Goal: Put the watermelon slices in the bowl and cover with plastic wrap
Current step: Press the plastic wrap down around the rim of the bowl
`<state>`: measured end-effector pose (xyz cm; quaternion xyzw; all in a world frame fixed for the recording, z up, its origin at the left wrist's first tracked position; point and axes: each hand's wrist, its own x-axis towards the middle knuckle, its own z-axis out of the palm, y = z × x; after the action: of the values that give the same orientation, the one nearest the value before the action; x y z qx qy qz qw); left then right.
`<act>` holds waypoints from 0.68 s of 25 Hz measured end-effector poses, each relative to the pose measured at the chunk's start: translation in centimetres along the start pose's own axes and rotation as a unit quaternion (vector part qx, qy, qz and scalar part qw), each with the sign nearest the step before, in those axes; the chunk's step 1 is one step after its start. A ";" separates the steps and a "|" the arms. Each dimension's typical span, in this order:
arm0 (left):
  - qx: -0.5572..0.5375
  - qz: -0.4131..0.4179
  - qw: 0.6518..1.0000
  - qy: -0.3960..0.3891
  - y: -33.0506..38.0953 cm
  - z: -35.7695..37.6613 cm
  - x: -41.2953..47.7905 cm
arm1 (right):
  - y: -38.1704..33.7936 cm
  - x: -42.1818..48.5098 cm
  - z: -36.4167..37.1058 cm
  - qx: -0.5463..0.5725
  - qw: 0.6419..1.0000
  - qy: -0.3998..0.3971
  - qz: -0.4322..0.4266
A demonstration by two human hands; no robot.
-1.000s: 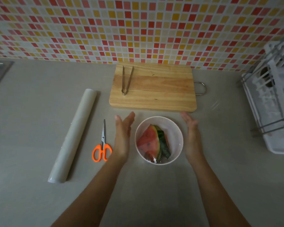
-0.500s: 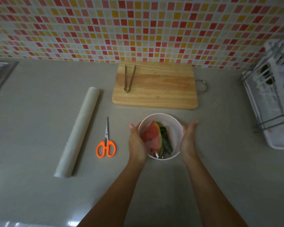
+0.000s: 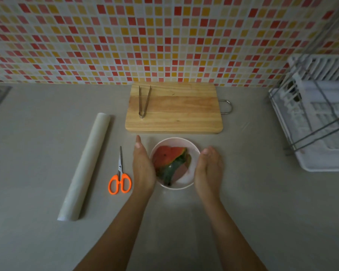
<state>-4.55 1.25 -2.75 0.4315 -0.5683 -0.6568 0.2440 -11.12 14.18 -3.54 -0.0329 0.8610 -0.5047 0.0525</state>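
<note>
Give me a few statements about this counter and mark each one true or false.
1. The watermelon slices lie in the bowl. True.
2. The tongs lie beside the scissors. False: they lie on the cutting board.
3. The left hand and the right hand flank the bowl. True.
4. The scissors lie right of the bowl. False: they lie left of it, between the plastic wrap roll and the left hand.

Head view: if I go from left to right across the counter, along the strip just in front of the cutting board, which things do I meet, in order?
plastic wrap roll → scissors → left hand → bowl → right hand → dish rack
</note>
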 end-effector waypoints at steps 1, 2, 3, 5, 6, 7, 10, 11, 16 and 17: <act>0.005 0.012 1.000 -0.014 -0.9 -0.1 -1.5 | 0.1 0.4 -0.2 0.018 1.000 -0.024 -0.003; 0.031 0.036 0.998 -0.029 -1.4 0.0 -3.1 | -0.1 0.6 -0.3 0.052 0.996 -0.065 -0.006; 0.051 0.062 0.996 -0.048 -1.8 0.2 -3.8 | -0.4 0.6 -0.3 0.095 0.989 -0.109 -0.007; 0.003 0.008 0.999 -0.053 -1.3 0.3 -2.3 | -0.7 0.2 0.5 0.174 0.975 -0.137 0.019; -0.043 -0.040 0.996 -0.064 -0.8 0.2 -1.3 | -0.7 -0.3 0.9 0.196 0.971 -0.125 0.053; -0.079 -0.065 0.992 -0.079 -0.4 -0.1 -0.5 | -0.5 -0.7 1.3 0.204 0.968 -0.111 0.096; -0.079 -0.056 0.991 -0.089 -0.3 -1.6 -0.3 | -0.5 -0.4 0.9 0.152 0.978 -0.067 0.129; -0.072 -0.045 0.992 -0.094 -0.7 -1.8 -0.7 | -0.8 0.3 0.5 0.135 0.986 -0.054 0.078; -0.078 -0.040 0.990 -0.108 -0.9 -0.6 -0.5 | -2.0 4.8 0.6 0.112 0.964 -0.237 -0.048; -0.089 -0.050 0.989 -0.106 -0.6 -0.3 -0.2 | -1.7 5.0 1.0 0.132 0.957 -0.258 -0.023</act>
<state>-4.06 1.36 -3.26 0.3634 -0.5083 -0.7581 0.1868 -15.90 11.91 -2.81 -0.1750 0.7428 -0.5893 0.2651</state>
